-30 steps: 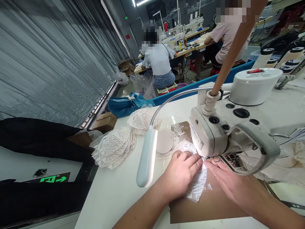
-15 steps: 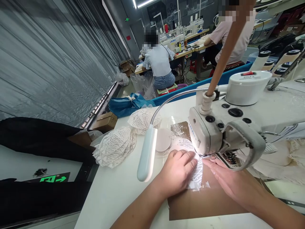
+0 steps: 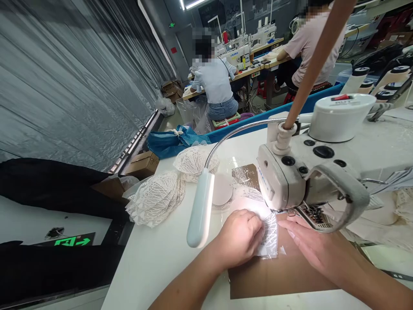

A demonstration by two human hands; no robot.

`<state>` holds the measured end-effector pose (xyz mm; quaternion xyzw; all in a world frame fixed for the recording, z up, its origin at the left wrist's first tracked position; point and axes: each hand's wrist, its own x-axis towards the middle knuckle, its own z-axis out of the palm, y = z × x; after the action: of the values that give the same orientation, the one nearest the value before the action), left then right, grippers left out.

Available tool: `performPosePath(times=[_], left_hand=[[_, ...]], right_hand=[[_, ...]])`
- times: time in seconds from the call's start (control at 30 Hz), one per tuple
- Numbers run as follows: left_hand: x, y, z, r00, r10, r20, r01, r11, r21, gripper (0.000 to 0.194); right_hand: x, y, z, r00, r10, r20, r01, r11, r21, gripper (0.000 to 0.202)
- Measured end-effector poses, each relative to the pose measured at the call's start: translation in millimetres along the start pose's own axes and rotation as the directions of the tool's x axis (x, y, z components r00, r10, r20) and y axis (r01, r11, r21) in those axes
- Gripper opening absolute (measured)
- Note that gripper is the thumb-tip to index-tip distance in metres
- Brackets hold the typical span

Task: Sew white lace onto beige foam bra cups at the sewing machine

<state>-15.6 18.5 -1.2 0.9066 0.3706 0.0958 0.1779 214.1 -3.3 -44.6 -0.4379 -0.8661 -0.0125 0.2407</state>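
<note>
White lace fabric (image 3: 270, 237) lies under the head of a sewing machine (image 3: 280, 181), lit brightly near the needle area. My left hand (image 3: 242, 236) is closed on the lace's left side, its fingers curled inward and the fingertips partly hidden. To the right of the lace, my right hand (image 3: 311, 241) rests with fingers stretched out and nearly flat, the fingertips close to the lace edge beneath the machine head. Both hands are over a brown board (image 3: 280, 275) on the table. The needle itself is hidden from me.
Stacked lace cups (image 3: 156, 198) and a second lace pile (image 3: 195, 161) sit left of a lamp (image 3: 200, 209) on a bendable neck. A round pale pad (image 3: 222, 189) lies behind it. Thread cones (image 3: 356, 79) stand at right. Two people sit at machines beyond.
My left hand has drawn slightly down, its fingers going from spread flat to curled. The lace has shifted a little toward me. My right hand stays nearly in place.
</note>
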Motion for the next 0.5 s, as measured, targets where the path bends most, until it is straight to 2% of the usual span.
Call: performPosePath(times=[0.13, 0.23, 0.4, 0.5], left_hand=[[-1, 1, -0.7, 1.000, -0.002, 0.017, 0.002, 1.000, 0.000, 0.018], [-1, 0, 1.3, 1.000, 0.010, 0.021, -0.010, 1.000, 0.027, 0.022], [1, -5, -1.3, 0.996, 0.080, 0.049, -0.080, 0.997, -0.013, 0.018], [1, -5, -2.5, 0.995, 0.076, 0.061, -0.076, 0.997, -0.004, 0.015]], right_hand=[[3, 0, -4, 0.993, -0.116, 0.026, 0.118, 0.988, -0.101, 0.040], [3, 1, -3, 0.988, -0.151, 0.035, 0.155, 0.973, -0.168, 0.043], [-4, 3, 5, 0.989, -0.135, 0.055, 0.142, 0.978, -0.151, 0.045], [-9, 2, 10, 0.998, -0.054, 0.035, 0.058, 0.992, -0.114, 0.046]])
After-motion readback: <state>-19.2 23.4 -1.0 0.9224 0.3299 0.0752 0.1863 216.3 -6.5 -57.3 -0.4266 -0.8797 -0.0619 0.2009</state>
